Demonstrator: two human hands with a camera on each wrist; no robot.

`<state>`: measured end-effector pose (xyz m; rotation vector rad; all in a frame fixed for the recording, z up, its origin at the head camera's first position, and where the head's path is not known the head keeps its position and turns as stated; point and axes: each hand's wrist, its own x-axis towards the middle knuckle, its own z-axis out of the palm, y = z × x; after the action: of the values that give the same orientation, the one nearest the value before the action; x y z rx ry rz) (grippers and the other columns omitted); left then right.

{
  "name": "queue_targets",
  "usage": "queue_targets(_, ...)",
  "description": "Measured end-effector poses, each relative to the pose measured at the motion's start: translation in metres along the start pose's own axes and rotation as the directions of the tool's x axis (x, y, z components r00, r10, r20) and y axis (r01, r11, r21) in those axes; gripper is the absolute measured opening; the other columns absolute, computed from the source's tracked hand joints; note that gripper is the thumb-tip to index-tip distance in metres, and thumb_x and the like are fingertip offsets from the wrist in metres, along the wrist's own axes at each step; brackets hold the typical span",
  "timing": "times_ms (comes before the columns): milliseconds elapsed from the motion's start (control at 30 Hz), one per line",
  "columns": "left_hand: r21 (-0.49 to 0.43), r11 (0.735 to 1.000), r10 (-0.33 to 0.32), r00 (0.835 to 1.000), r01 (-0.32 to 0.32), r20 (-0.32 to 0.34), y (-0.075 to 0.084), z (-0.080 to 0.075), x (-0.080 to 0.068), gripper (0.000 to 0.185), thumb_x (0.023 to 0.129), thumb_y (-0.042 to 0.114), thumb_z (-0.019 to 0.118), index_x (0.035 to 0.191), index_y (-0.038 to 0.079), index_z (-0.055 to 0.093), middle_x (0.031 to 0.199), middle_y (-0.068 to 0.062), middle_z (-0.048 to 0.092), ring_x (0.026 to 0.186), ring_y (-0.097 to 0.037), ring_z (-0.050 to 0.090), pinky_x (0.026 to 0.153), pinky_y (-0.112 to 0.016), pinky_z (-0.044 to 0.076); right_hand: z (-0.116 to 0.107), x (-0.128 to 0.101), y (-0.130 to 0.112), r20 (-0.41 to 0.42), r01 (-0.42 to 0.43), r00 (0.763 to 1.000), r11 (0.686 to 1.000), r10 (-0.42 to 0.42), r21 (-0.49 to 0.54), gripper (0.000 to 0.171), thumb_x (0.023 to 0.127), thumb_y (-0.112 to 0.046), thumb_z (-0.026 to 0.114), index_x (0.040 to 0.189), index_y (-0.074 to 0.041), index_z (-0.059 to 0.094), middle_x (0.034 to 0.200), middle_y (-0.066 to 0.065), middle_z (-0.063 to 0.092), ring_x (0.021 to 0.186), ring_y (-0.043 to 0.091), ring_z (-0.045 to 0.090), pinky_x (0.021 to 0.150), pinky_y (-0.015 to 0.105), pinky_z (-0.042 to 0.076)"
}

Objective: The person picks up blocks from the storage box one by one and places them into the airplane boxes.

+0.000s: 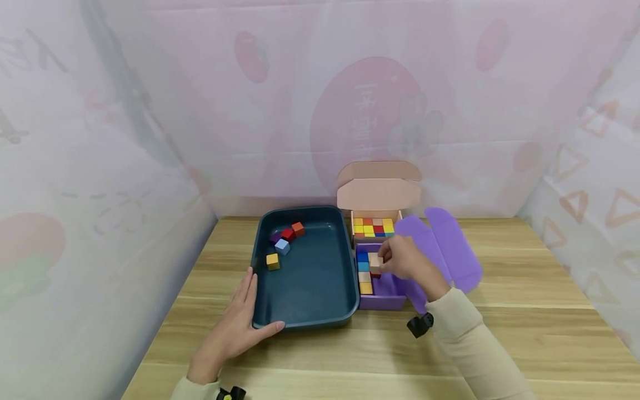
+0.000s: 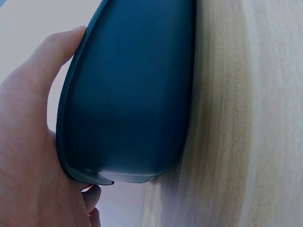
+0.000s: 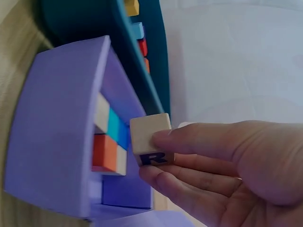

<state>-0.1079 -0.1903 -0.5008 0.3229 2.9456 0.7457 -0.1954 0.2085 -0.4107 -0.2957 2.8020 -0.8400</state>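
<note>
My right hand pinches a beige cube just above the open purple box. In the right wrist view the beige cube shows a dark letter R, with my right hand holding it by thumb and fingers over the purple box, which holds several coloured cubes along one side. My left hand lies flat against the near left corner of the dark teal tray. The left wrist view shows my left hand against the wall of the teal tray.
Several loose cubes sit in the tray's far left corner. An open pink box full of coloured cubes stands behind the purple one, whose lid lies spread to the right. Patterned sheets wall in the wooden table.
</note>
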Motion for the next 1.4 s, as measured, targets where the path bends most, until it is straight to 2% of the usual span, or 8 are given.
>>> queue_targets(233, -0.016, 1.000, 0.004, 1.000, -0.004, 0.003, -0.004, 0.002, 0.000, 0.129, 0.085, 0.074, 0.071, 0.170, 0.003, 0.004, 0.180, -0.011, -0.009, 0.165, -0.043, 0.009, 0.129, -0.072, 0.015, 0.016, -0.004, 0.009, 0.014, 0.013, 1.000, 0.999, -0.013, -0.031, 0.014, 0.085, -0.007, 0.087, 0.094, 0.000, 0.079, 0.088, 0.009, 0.077, 0.075, 0.017, 0.065, 0.070, 0.032, 0.061)
queue_targets(467, -0.025, 1.000, -0.001, 1.000, 0.001, 0.002, -0.004, 0.003, -0.001, 0.128, 0.086, 0.074, 0.071, 0.170, 0.003, 0.004, 0.180, -0.010, -0.009, 0.165, -0.043, 0.008, 0.129, -0.072, 0.014, 0.032, -0.004, 0.013, 0.005, -0.008, 1.000, 0.999, 0.008, -0.038, 0.017, 0.085, -0.009, 0.088, 0.095, 0.001, 0.080, 0.091, 0.012, 0.078, 0.077, 0.019, 0.065, 0.074, 0.035, 0.064)
queue_targets(733, -0.005, 1.000, -0.014, 1.000, 0.014, 0.008, -0.002, 0.002, -0.001, 0.129, 0.085, 0.076, 0.070, 0.170, 0.004, 0.004, 0.180, -0.011, -0.009, 0.165, -0.043, 0.008, 0.129, -0.071, 0.015, 0.047, -0.001, 0.022, -0.026, -0.051, 0.998, 0.997, 0.050, -0.054, 0.013, 0.085, -0.001, 0.085, 0.097, 0.000, 0.079, 0.096, 0.014, 0.077, 0.080, 0.022, 0.063, 0.076, 0.039, 0.065)
queue_targets(867, -0.012, 1.000, -0.017, 1.000, 0.017, 0.010, -0.002, 0.002, -0.001, 0.130, 0.085, 0.076, 0.071, 0.170, 0.004, 0.005, 0.180, -0.011, -0.009, 0.165, -0.043, 0.008, 0.129, -0.072, 0.015, 0.051, 0.000, 0.023, -0.053, -0.059, 0.997, 0.997, 0.057, -0.053, 0.015, 0.084, 0.002, 0.084, 0.097, 0.001, 0.078, 0.099, 0.015, 0.077, 0.081, 0.024, 0.064, 0.078, 0.041, 0.065)
queue_targets(1167, -0.007, 1.000, -0.011, 1.000, 0.011, 0.001, -0.003, 0.002, -0.001, 0.130, 0.085, 0.076, 0.071, 0.170, 0.004, 0.005, 0.180, -0.012, -0.008, 0.165, -0.043, 0.009, 0.128, -0.072, 0.016, 0.055, -0.001, 0.019, -0.105, -0.085, 0.991, 0.994, 0.078, -0.062, 0.014, 0.081, 0.002, 0.087, 0.088, 0.000, 0.075, 0.089, 0.012, 0.075, 0.077, 0.022, 0.062, 0.071, 0.036, 0.063)
queue_targets(1400, -0.011, 1.000, -0.004, 1.000, 0.004, -0.003, -0.004, 0.003, -0.002, 0.129, 0.085, 0.076, 0.070, 0.170, 0.004, 0.005, 0.180, -0.011, -0.008, 0.165, -0.043, 0.009, 0.129, -0.072, 0.016, 0.057, 0.000, 0.017, -0.144, -0.064, 0.988, 0.993, 0.049, -0.098, 0.013, 0.080, 0.004, 0.086, 0.084, 0.000, 0.074, 0.081, 0.009, 0.072, 0.075, 0.022, 0.060, 0.067, 0.035, 0.059)
